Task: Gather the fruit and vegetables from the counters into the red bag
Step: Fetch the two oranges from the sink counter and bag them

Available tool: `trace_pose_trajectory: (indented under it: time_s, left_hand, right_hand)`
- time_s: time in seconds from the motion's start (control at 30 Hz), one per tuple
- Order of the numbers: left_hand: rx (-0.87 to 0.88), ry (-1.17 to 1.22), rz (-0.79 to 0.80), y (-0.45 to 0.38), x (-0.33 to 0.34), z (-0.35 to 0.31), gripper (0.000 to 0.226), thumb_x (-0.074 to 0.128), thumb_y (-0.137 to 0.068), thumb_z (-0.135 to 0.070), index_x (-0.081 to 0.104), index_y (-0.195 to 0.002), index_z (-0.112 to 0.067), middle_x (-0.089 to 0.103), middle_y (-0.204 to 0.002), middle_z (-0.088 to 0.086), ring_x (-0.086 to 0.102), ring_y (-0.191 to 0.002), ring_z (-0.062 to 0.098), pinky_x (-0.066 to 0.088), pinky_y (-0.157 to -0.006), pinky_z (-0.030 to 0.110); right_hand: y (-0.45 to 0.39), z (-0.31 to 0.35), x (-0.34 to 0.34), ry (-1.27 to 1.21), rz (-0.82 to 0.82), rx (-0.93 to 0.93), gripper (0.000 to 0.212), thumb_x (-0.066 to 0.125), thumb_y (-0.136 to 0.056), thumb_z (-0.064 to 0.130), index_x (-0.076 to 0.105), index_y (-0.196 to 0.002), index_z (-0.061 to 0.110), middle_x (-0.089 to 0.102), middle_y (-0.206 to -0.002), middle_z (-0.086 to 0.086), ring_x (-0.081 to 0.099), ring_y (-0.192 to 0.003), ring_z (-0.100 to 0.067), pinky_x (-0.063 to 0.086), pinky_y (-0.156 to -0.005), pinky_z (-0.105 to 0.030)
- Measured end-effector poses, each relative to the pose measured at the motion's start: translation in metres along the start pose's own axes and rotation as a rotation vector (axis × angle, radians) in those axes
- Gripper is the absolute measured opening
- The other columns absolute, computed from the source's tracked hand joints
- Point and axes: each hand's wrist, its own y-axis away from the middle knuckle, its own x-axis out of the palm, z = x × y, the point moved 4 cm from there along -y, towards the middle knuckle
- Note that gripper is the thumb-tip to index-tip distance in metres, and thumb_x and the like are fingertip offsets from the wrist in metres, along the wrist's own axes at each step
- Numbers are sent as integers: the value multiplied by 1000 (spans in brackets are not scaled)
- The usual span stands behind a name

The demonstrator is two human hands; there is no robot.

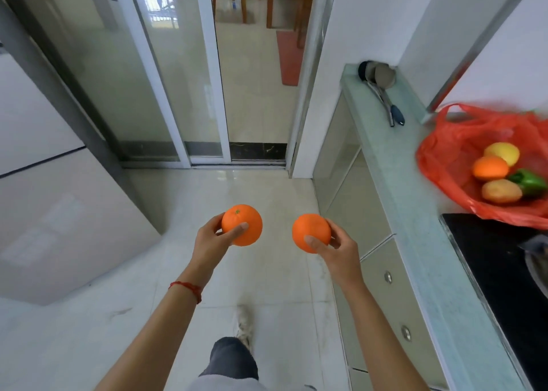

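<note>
My left hand [211, 237] grips an orange [243, 223] with a green stem mark, held out over the floor. My right hand [335, 250] grips a second orange [310, 231] beside it, a little lower. The red bag [444, 153] lies open on the counter at the right. Inside it I see a yellow fruit [504, 151], another orange [490, 168], a green pepper [530, 181] and a potato [501, 191]. Both hands are well left of the bag, off the counter.
The pale green counter [397, 165] runs along the right, with a ladle and utensils [382, 85] at its far end and a black hob [492, 260] near me. Cabinet drawers sit below. Glass sliding doors [166, 88] stand ahead, a fridge at the left.
</note>
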Motion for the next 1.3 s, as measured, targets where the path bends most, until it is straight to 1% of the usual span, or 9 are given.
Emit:
trace_pose_trajectory:
  time_s: [0.13,0.2,0.3,0.43,0.57,0.87,1.0,1.13,1.3]
  left_hand:
    - [10,-12,24,-65,-8,-28,54,72,-76,-27,53,-124,-12,57,-118,9,56,-102,26,50,-80,35]
    - [8,-14,24,-92,-10,-39,52,71,-77,-25,53,-124,-12,56,-118,8,56,-103,26,51,-84,39]
    - [3,-28,24,-122,-11,-50,52,70,-78,-25,52,-125,-13,55,-117,7,55,-103,26,50,-84,39]
    - [-15,-45,29,-157,-4,-60,52,69,-79,-25,51,-126,-13,54,-117,6,54,-105,27,49,-85,39]
    - [-19,-57,38,-193,12,-72,54,68,-79,-25,49,-128,-12,54,-118,7,53,-106,27,49,-87,40]
    - [1,-101,98,-281,76,-119,56,68,-79,-27,47,-129,-14,51,-117,4,51,-105,25,49,-89,42]
    - [11,-118,128,-307,106,-138,55,68,-79,-26,47,-129,-14,50,-117,4,50,-105,25,48,-88,41]
    - [5,-154,187,-326,137,-151,57,69,-79,-26,47,-129,-14,51,-118,5,51,-107,26,49,-92,46]
    - [41,-213,338,-349,188,-167,56,73,-75,-31,51,-125,-16,54,-116,5,54,-103,26,51,-81,38]
  right_hand:
    - [-49,27,22,13,-24,2,85,76,-52,45,54,-128,15,62,-118,-3,60,-98,-15,46,-74,-17]
    - [-70,34,30,13,-35,9,90,75,-48,51,54,-128,16,62,-118,-3,60,-99,-16,47,-75,-19]
    - [-96,40,40,12,-35,27,83,77,-54,45,53,-129,16,61,-121,-5,60,-102,-19,48,-79,-24]
    - [-129,49,48,18,-33,29,88,78,-54,50,52,-130,16,60,-121,-3,59,-103,-19,47,-77,-21]
    - [-170,55,47,10,-45,40,67,79,-71,25,51,-131,14,59,-123,-6,58,-104,-21,48,-83,-29]
    - [-272,76,19,-10,-112,17,65,78,-72,22,52,-130,14,59,-123,-7,58,-105,-24,51,-85,-34]
    - [-301,79,3,-29,-138,42,65,79,-71,22,52,-130,15,59,-122,-6,58,-106,-25,51,-89,-38]
    - [-317,75,-14,-59,-183,77,61,79,-71,22,54,-127,16,61,-118,-5,59,-106,-24,51,-91,-40]
    - [-326,72,-47,-86,-305,103,60,78,-72,19,55,-127,14,60,-115,-3,59,-102,-22,49,-83,-31]
